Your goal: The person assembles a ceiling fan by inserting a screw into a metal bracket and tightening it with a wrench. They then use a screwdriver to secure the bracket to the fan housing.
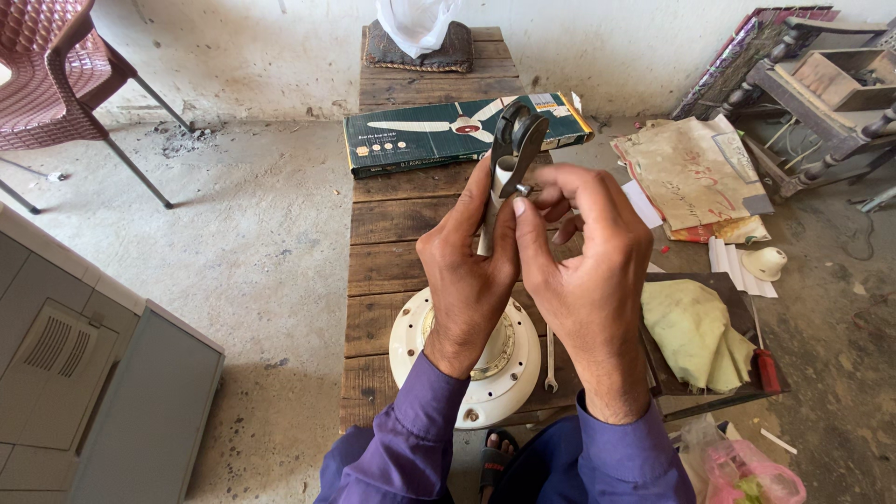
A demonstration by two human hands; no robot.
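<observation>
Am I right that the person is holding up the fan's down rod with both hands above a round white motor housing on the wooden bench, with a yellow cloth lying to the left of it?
Nearly. The head view shows the yellow cloth lying to the right of the motor housing, not the left. The rest holds: the left hand and right hand hold the down rod above the housing on the wooden bench.

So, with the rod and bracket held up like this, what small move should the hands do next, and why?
Probably keep turning the small bolt in with the right hand. Its fingertips pinch the bolt at the side of the dark bracket, while the left hand grips the white rod upright above the fan motor. The bolt's head looks not yet seated.
</observation>
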